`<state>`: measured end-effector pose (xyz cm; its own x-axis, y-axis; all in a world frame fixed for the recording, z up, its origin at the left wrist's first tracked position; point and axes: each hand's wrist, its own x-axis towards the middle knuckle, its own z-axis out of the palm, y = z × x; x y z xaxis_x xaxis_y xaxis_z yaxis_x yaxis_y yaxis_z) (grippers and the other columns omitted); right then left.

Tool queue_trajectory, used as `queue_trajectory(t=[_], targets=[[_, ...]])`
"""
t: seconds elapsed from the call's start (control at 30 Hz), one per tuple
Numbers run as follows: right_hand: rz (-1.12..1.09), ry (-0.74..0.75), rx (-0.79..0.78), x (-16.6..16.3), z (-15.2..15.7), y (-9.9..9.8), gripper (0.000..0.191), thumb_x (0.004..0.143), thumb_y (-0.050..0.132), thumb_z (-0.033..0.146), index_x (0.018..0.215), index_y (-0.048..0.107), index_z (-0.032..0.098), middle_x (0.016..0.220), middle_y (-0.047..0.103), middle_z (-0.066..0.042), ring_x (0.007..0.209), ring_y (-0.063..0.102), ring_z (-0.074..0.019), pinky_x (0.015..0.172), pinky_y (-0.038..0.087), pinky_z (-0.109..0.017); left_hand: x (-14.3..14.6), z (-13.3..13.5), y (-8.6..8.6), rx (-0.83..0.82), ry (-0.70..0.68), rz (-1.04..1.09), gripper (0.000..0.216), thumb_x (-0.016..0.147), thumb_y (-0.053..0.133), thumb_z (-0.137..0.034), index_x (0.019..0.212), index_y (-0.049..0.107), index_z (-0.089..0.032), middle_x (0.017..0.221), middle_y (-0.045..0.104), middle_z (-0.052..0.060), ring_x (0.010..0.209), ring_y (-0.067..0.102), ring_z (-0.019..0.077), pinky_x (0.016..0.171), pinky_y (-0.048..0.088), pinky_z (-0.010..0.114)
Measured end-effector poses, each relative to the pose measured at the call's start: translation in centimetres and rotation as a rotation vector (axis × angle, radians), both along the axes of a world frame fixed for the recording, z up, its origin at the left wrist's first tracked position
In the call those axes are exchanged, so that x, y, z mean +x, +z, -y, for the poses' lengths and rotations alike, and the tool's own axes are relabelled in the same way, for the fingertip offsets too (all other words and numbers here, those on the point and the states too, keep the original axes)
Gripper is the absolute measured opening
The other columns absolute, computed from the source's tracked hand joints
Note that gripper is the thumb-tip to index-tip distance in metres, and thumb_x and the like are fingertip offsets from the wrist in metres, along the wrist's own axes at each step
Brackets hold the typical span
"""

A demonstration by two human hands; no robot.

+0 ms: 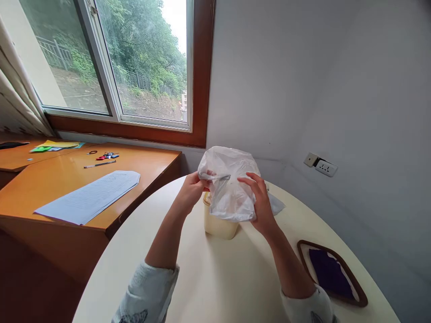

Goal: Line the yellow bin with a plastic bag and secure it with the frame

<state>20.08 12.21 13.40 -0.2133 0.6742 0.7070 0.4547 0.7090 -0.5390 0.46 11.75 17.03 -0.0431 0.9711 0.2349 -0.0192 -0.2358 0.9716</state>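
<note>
A translucent white plastic bag is held up above the round table, its mouth gathered on the left side. My left hand pinches the bag's left edge between thumb and fingers. On the bag's right side lies my right hand, fingers curved over the film and the thumb hidden behind it; it grips the bag there. Behind and below the bag stands a cream-coloured ribbed plastic bin, its upper part mostly covered by the bag. A greyish flat piece shows past my right hand, too hidden to name.
The cream round table meets the wall at the back right. A brown-rimmed tray with a dark purple cloth sits at right. On the wooden desk are paper sheets, a pen, scissors and coloured papers.
</note>
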Motion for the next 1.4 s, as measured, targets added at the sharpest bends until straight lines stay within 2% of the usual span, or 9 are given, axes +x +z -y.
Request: queue_trajectory(t=[0.17, 0.4, 0.57, 0.7, 0.83, 0.93, 1.13, 1.27, 1.4], targets=[[-0.127, 0.087, -0.006, 2.1, -0.8, 0.3, 0.009, 0.067, 0.057, 0.019, 0.075, 0.06, 0.023, 0.098, 0.065, -0.004, 0.101, 0.059, -0.0261, 0.092, 0.04, -0.042, -1.3, -0.4, -0.3, 0.018, 0.112, -0.011, 0.016, 0.064, 0.054, -0.022, 0.077, 0.06, -0.013, 0.069, 0.056, 0.0, 0.064, 0.048, 0.0121, 0.061, 0.044, 0.026], [-0.06, -0.032, -0.191, 7.8, -0.8, 1.9, 0.038, 0.062, 0.04, 0.01, 0.083, 0.068, 0.023, 0.083, 0.068, 0.001, 0.082, 0.062, -0.0195, 0.069, 0.046, -0.031, -4.7, -1.7, -1.5, 0.077, 0.357, -0.266, 0.017, 0.058, 0.043, -0.016, 0.071, 0.054, -0.016, 0.064, 0.048, -0.003, 0.059, 0.042, 0.0103, 0.051, 0.032, 0.02], [0.1, -0.057, -0.328, 10.2, -0.3, 2.4, 0.042, 0.063, 0.04, 0.012, 0.089, 0.07, 0.025, 0.094, 0.069, 0.0, 0.088, 0.062, -0.0223, 0.075, 0.048, -0.036, -6.8, -2.0, -2.1, -0.005, 0.443, -0.354, 0.025, 0.052, 0.044, -0.012, 0.074, 0.055, -0.016, 0.061, 0.047, -0.003, 0.055, 0.044, 0.0112, 0.049, 0.033, 0.022], [0.408, 0.004, -0.406, 10.9, 0.7, 3.0, 0.035, 0.069, 0.044, 0.017, 0.089, 0.07, 0.029, 0.105, 0.067, 0.0, 0.1, 0.059, -0.0269, 0.091, 0.042, -0.048, -8.1, -1.9, -2.0, -0.063, 0.591, -0.349, 0.049, 0.056, 0.049, -0.011, 0.104, 0.054, -0.018, 0.075, 0.056, 0.002, 0.065, 0.056, 0.0173, 0.052, 0.04, 0.025], [0.727, 0.022, -0.539, 10.7, 2.1, 4.0, 0.037, 0.077, 0.053, 0.031, 0.113, 0.06, 0.033, 0.129, 0.054, 0.001, 0.128, 0.037, -0.029, 0.109, 0.018, -0.054, -6.9, -0.5, -0.5, 0.312, 0.822, -0.204, 0.045, 0.059, 0.049, -0.008, 0.102, 0.054, -0.023, 0.091, 0.058, 0.003, 0.091, 0.059, 0.0187, 0.073, 0.048, 0.027], [0.798, 0.024, -0.507, 10.4, 2.7, 4.3, 0.045, 0.08, 0.052, 0.038, 0.125, 0.051, 0.033, 0.141, 0.041, 0.001, 0.135, 0.025, -0.0274, 0.112, 0.015, -0.052, -4.6, 1.5, 1.1, 0.535, 0.562, -0.199, 0.029, 0.064, 0.044, -0.006, 0.084, 0.058, -0.021, 0.079, 0.061, -0.001, 0.08, 0.062, 0.0147, 0.077, 0.049, 0.026], [0.752, 0.115, -0.482, 9.8, 2.8, 4.0, 0.047, 0.085, 0.045, 0.038, 0.132, 0.042, 0.037, 0.145, 0.033, 0.004, 0.135, 0.024, -0.0252, 0.106, 0.032, -0.044, -1.4, 4.2, 2.8, 0.348, -0.137, -0.548, 0.028, 0.075, 0.039, -0.006, 0.08, 0.064, -0.018, 0.073, 0.065, 0.001, 0.073, 0.062, 0.0145, 0.068, 0.05, 0.026], [0.736, 0.124, -0.471, 8.3, 2.6, 3.8, 0.068, 0.076, 0.06, 0.049, 0.137, 0.035, 0.035, 0.144, 0.034, 0.0, 0.133, 0.026, -0.0308, 0.102, 0.033, -0.046, -0.7, 4.0, 2.6, 0.304, -0.152, -0.723, 0.029, 0.082, 0.04, -0.013, 0.093, 0.065, -0.02, 0.092, 0.068, 0.002, 0.09, 0.061, 0.0172, 0.074, 0.049, 0.027], [0.696, 0.225, -0.458, 6.3, 2.6, 4.3, 0.033, 0.083, 0.051, 0.028, 0.116, 0.056, 0.03, 0.12, 0.055, -0.002, 0.108, 0.049, -0.0226, 0.088, 0.042, -0.036, -0.3, 3.2, 1.8, 0.288, -0.078, -0.835, 0.03, 0.088, 0.037, -0.023, 0.103, 0.064, -0.024, 0.104, 0.065, 0.002, 0.095, 0.058, 0.0189, 0.075, 0.048, 0.029]])
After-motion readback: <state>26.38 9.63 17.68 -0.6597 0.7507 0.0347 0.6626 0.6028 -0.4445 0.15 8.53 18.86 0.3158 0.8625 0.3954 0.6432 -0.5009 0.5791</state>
